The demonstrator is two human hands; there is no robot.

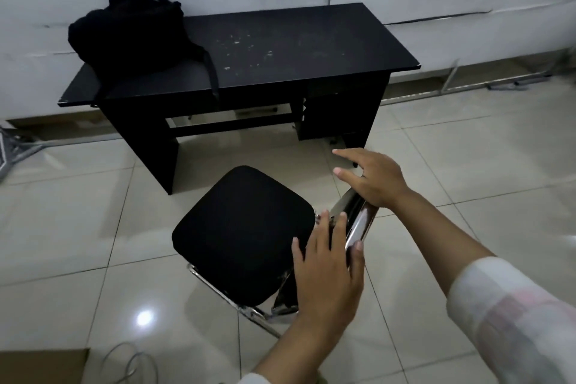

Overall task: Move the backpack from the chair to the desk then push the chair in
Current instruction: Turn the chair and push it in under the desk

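Observation:
A black backpack [131, 31] sits on the left end of the black desk [280, 50], one strap hanging over the front edge. In front of the desk stands a chair with a black padded seat [240, 234] and a chrome frame [358, 224], turned at an angle. My left hand [327, 265] rests on the chair's back edge, fingers spread over the seat rim and thumb against the chrome bar. My right hand [371, 179] lies on the top of the chrome back frame with its fingers extended and apart.
The desk stands against a white wall and has a drawer unit [336, 112] on its right side. Glossy floor tiles surround the chair. A cardboard sheet [40, 365] and a cable [131, 362] lie at the bottom left. Metal stands [467, 81] run along the wall.

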